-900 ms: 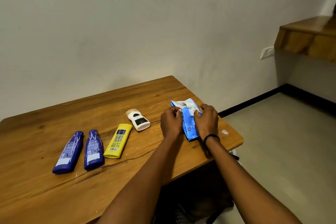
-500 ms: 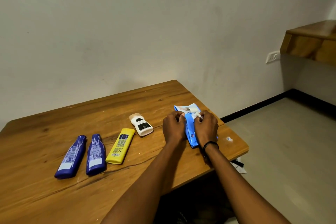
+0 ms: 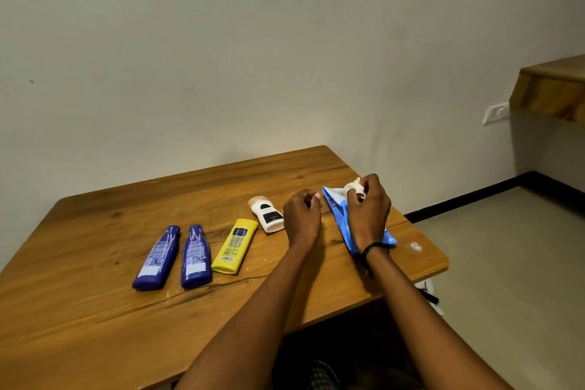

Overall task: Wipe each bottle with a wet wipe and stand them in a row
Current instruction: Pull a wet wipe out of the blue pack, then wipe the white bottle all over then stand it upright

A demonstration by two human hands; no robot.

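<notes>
Now the blue wipe pack [image 3: 339,215] lies flat at the right end of the table [image 3: 95,310], with a white wipe [image 3: 354,187] drawn up from its top opening. The right hand [image 3: 368,212] pinches that wipe above the pack. The left hand [image 3: 302,220] sits just beside the pack, fingers curled on nothing. To the left, a blue bottle [image 3: 155,258], a second blue bottle [image 3: 196,256], a yellow bottle [image 3: 235,245] and a white bottle [image 3: 267,214] lie flat. Half a second ago both hands gripped the pack.
</notes>
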